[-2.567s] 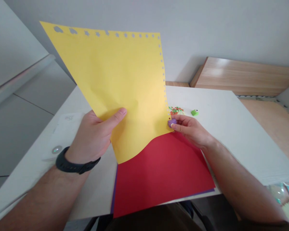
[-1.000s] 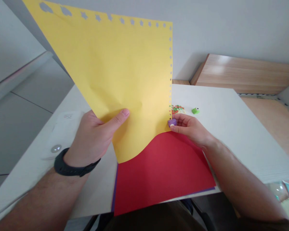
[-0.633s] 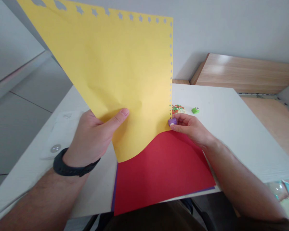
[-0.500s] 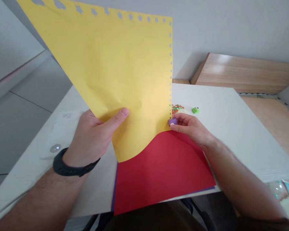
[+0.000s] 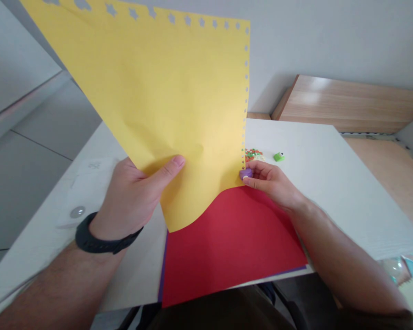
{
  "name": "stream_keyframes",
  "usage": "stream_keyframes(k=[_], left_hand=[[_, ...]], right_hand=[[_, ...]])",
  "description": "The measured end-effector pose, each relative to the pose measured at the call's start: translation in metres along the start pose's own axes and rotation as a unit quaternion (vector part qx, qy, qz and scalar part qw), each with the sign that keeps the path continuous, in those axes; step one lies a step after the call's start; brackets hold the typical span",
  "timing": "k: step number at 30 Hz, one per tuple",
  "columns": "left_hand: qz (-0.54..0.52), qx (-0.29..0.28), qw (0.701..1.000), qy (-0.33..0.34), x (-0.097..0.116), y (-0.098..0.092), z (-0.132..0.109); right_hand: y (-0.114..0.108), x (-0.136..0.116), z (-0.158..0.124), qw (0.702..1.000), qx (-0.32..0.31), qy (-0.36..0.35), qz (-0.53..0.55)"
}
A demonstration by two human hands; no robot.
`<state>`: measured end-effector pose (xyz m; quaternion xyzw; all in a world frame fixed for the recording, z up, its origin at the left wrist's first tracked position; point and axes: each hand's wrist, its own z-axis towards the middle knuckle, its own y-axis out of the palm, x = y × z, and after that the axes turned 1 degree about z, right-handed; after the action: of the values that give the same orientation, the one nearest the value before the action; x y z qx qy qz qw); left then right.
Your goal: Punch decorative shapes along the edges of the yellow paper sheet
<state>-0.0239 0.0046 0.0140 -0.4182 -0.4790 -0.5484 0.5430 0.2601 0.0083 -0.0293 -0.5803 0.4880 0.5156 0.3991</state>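
A large sheet of yellow paper (image 5: 189, 105) is held up above the table, with star-shaped holes punched along its top and right edges. My left hand (image 5: 141, 197) grips its lower left side, thumb on the front face and fingers hidden behind. At the lower right edge, my right hand (image 5: 270, 183) pinches a small purple craft punch (image 5: 245, 174) set over the paper's border. Beneath lies red paper (image 5: 230, 252), with a purple sheet (image 5: 163, 270) showing at its left and front edges.
Past my right hand sits a pile of red, green and pale punched bits (image 5: 254, 155). A green craft punch (image 5: 279, 156) stands right of it on the white table (image 5: 330, 192). Clear plastic packaging (image 5: 86, 192) lies at the left. A wooden panel (image 5: 351, 103) stands behind.
The upper right corner of the yellow paper has shifted slightly to the right and up. Both hands keep nearly the same place and grip.
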Motion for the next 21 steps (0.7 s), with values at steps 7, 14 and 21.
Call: stream_keyframes(k=[7, 14, 21], left_hand=[[0.002, -0.005, 1.000, -0.007, 0.0004, -0.0017, -0.0001], [0.006, -0.013, 1.000, -0.004, 0.0014, -0.0034, -0.0003], [0.008, 0.005, 1.000, -0.002, 0.0012, -0.0008, -0.0011]], right_hand=[[0.0043, 0.0012, 0.0015, 1.000, 0.003, -0.014, -0.015], [0.0069, 0.0006, 0.0026, 0.999, 0.001, -0.015, -0.029], [0.0065, -0.0002, 0.0046, 0.999, 0.006, -0.026, -0.032]])
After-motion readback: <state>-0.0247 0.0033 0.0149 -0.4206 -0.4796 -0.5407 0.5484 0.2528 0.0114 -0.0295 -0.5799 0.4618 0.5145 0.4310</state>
